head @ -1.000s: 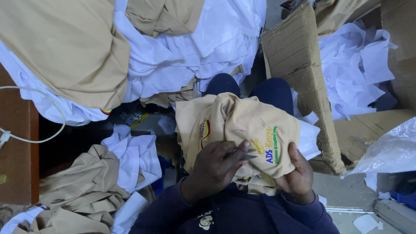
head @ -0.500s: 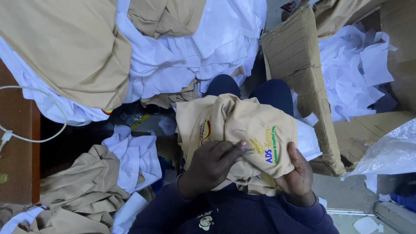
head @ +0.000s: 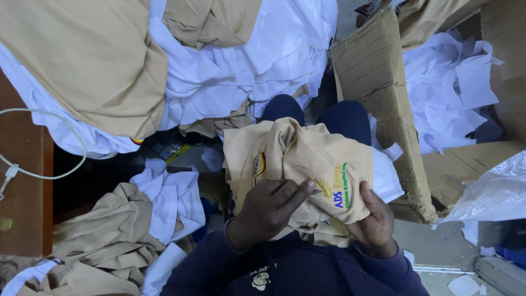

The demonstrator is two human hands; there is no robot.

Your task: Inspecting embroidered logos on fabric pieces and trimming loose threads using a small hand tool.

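Note:
On my lap lies a beige garment (head: 296,159) with small embroidered emblems in yellow, green, blue and red. My left hand (head: 271,208) rests on top of it, fingers pinched around a small thin tool at the stitched emblem. My right hand (head: 372,222) grips the garment's right edge from below, thumb on the cloth. My dark blue sleeves and trouser knees frame the garment.
Heaps of white and beige garments (head: 181,66) fill the area ahead and the lower left. A torn cardboard box (head: 378,93) with white paper scraps stands at right. A brown table edge (head: 22,186) with a white cable is at left; clear plastic bag at right.
Hardly anything has moved. My left fingers shifted slightly on the emblem area; the garment stays on my lap in both hands.

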